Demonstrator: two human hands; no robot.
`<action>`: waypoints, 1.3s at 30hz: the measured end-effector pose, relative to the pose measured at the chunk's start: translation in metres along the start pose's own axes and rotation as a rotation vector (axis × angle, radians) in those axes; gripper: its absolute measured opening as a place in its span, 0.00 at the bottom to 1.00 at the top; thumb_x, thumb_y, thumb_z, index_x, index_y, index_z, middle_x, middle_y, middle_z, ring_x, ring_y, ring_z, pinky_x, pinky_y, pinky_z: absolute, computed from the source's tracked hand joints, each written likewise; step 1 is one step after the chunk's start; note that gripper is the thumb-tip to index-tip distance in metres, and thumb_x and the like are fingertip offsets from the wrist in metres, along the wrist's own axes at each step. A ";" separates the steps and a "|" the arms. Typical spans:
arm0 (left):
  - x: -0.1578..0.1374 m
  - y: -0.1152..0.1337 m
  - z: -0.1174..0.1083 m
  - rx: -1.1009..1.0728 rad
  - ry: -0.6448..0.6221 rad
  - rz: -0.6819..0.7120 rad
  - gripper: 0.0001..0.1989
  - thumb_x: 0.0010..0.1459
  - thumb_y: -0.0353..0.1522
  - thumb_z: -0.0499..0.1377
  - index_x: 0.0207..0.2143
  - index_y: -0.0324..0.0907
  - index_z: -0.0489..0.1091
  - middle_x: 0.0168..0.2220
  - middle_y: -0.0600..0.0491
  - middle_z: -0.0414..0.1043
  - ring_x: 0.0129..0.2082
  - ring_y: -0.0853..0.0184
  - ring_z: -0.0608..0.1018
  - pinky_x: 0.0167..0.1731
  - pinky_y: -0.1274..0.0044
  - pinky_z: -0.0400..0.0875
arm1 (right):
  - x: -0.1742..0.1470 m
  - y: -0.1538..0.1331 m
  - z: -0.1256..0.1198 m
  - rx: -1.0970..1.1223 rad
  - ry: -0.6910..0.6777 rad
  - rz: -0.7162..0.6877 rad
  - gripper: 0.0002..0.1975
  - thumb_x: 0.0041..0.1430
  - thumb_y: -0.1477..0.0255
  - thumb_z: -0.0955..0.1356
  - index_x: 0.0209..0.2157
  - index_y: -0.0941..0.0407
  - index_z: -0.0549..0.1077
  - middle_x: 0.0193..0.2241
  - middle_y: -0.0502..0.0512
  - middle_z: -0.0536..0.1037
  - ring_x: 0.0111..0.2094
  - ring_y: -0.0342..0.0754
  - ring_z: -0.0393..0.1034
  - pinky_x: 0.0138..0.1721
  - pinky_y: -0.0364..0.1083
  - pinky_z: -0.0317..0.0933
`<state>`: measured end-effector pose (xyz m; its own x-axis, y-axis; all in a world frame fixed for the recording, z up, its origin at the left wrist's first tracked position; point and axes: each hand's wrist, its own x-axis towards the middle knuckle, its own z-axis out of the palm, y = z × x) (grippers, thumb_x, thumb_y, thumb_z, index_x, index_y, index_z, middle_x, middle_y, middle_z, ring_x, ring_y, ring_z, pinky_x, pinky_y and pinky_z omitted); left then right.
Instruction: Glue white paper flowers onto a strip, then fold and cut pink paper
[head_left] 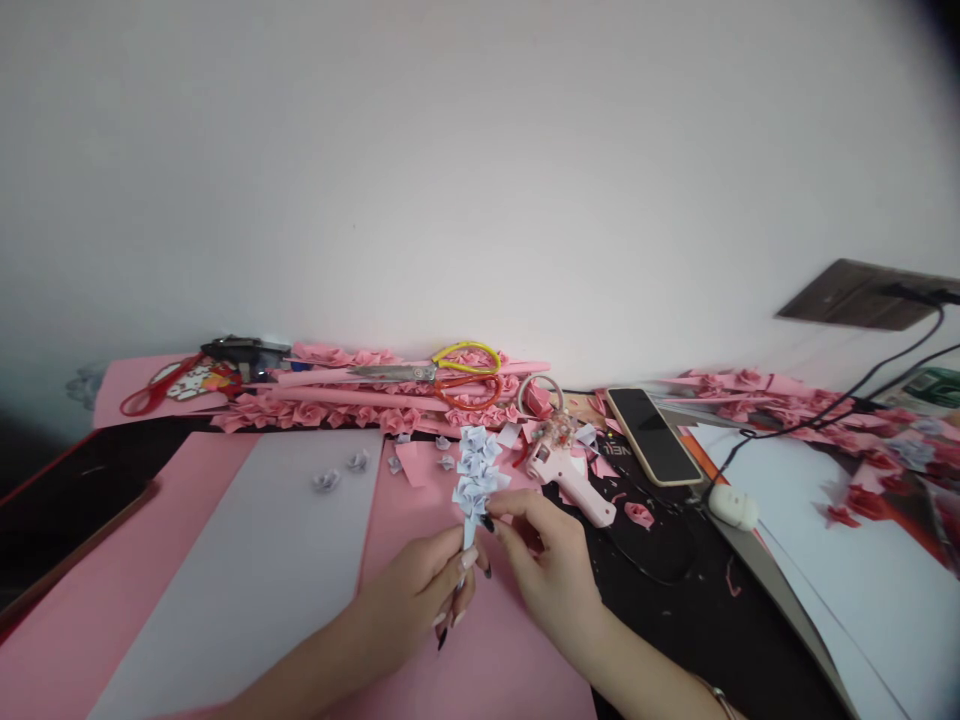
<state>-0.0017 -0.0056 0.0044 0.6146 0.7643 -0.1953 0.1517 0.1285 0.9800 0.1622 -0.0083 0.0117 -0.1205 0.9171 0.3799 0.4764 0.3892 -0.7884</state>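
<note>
A pale bluish-white paper flower stalk (478, 470) stands in front of me, its upper part covered with several folded paper roses. My left hand (427, 585) is closed around the bare rolled-paper stem below the blooms. At the lowest blooms, my right hand (536, 545) is closed in a pinch on the edge of a paper flower; its fingertips partly hide the spot. Loose pale paper roses (327, 481) lie on the sheets to the left, with smaller ones just behind the stalk. A pink glue gun (574, 482) rests right of the stalk, beyond my right hand.
Pink paper flower stalks (315, 412) lie along the wall, with yellow-and-red-handled scissors (457, 375) on top. Pink sheets (495, 640) and a pale sheet (255, 560) cover the left. Rightward are a phone (654, 436), a white earbud case (733, 507), black cables and paper scraps.
</note>
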 end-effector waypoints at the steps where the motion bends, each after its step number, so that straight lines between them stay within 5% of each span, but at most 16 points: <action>1: 0.000 0.001 0.000 -0.001 0.001 -0.004 0.15 0.62 0.38 0.43 0.28 0.40 0.60 0.18 0.60 0.59 0.17 0.75 0.61 0.20 0.81 0.60 | 0.000 0.000 0.000 0.002 0.001 0.004 0.08 0.54 0.80 0.62 0.33 0.56 0.70 0.30 0.53 0.75 0.25 0.42 0.66 0.25 0.41 0.58; 24: 0.003 -0.002 0.002 0.025 0.033 0.013 0.14 0.62 0.39 0.44 0.29 0.40 0.59 0.18 0.60 0.59 0.16 0.75 0.61 0.19 0.81 0.60 | -0.001 -0.001 0.002 -0.072 0.008 0.010 0.08 0.54 0.79 0.62 0.34 0.56 0.70 0.26 0.51 0.73 0.21 0.41 0.62 0.22 0.41 0.57; 39: 0.002 -0.001 0.005 0.113 0.072 0.028 0.12 0.62 0.37 0.43 0.28 0.42 0.56 0.17 0.61 0.59 0.16 0.75 0.62 0.20 0.81 0.60 | -0.001 -0.003 0.000 -0.124 0.027 -0.115 0.09 0.56 0.79 0.61 0.36 0.56 0.69 0.27 0.51 0.74 0.24 0.43 0.65 0.26 0.42 0.60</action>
<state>0.0036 -0.0074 0.0026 0.5632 0.8105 -0.1607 0.2236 0.0377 0.9740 0.1614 -0.0101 0.0138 -0.1574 0.8637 0.4787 0.5649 0.4764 -0.6738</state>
